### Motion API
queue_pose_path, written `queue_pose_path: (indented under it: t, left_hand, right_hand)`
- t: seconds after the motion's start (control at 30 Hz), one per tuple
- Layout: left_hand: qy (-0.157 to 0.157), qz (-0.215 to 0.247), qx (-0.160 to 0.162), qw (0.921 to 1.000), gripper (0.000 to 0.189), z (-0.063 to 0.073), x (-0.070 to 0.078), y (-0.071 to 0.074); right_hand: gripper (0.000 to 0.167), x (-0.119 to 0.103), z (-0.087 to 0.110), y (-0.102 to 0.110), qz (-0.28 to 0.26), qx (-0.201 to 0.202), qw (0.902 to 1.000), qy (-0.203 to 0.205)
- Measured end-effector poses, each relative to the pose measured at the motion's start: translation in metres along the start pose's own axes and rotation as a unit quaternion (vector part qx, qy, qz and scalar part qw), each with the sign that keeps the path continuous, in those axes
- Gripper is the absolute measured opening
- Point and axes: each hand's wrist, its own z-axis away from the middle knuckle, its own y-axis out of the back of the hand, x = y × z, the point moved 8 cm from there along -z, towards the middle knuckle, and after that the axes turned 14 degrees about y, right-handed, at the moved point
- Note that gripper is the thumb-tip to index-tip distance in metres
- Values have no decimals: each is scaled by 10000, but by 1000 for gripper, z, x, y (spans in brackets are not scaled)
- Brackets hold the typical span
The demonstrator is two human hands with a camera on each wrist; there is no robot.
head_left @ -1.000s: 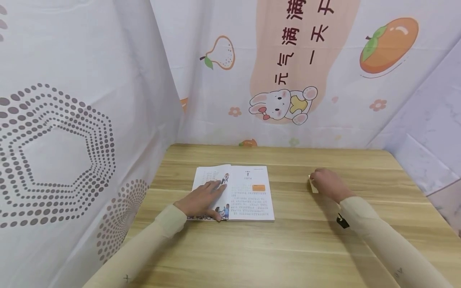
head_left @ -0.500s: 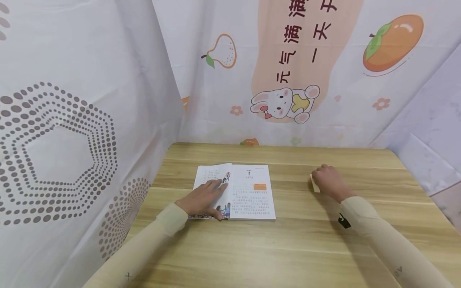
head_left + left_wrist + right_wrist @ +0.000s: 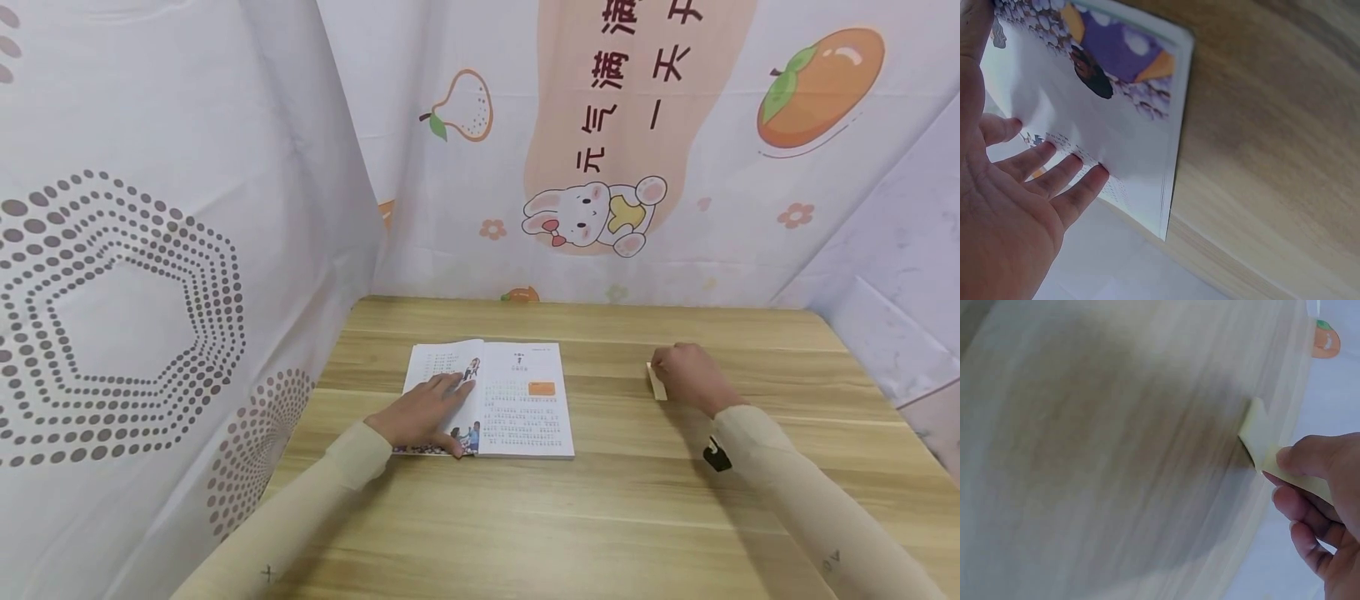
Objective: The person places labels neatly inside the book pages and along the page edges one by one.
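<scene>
Book [image 3: 525, 425] lies face up at a double page, left of centre on the wooden table [image 3: 525, 517], and we log its contents: the left page carries rows of print, a figure drawing near its upper right and a coloured scene of people [image 3: 469, 437] along the foot; the right page bears a small heading, an orange box [image 3: 542, 388] and blocks of text too small for us to read. We see the person's left hand [image 3: 420, 414] laid across the left page, fingers spread, fingertips touching the page, gripping nothing. Well to the right, the right hand [image 3: 696, 379] holds a folded piece of pale yellow paper [image 3: 1257, 434]; in the right wrist view we note a narrow pinch, thumb on the upper face and fingers beneath, the creased end sticking out past the thumb. We cannot tell whether that end touches the table. Beside the right sleeve [image 3: 795, 492] we record a small black item [image 3: 718, 457] with a white mark; what it rests on we cannot say. Behind the table hangs a white curtain [image 3: 450, 200] printed with fruit, flowers, a rabbit [image 3: 585, 218] and columns of characters.
</scene>
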Motion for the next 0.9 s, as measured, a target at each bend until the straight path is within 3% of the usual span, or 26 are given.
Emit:
queue_pose_path:
  t: [0.17,0.5,0.9]
  left_hand:
    - [-4,18,2,10000,120,1,0,0]
    - [-39,-45,91,9999,120,-1,-1,-1]
    - [5,-39,42,10000,121,-2,-3,-3]
  right_hand:
    - [11,9,1,-2,-479,-27,9982,-352]
    - [16,31,11,-3,-1182,291,9874,-1008]
    - [29,55,28,-13,-1979,209,9577,-2079]
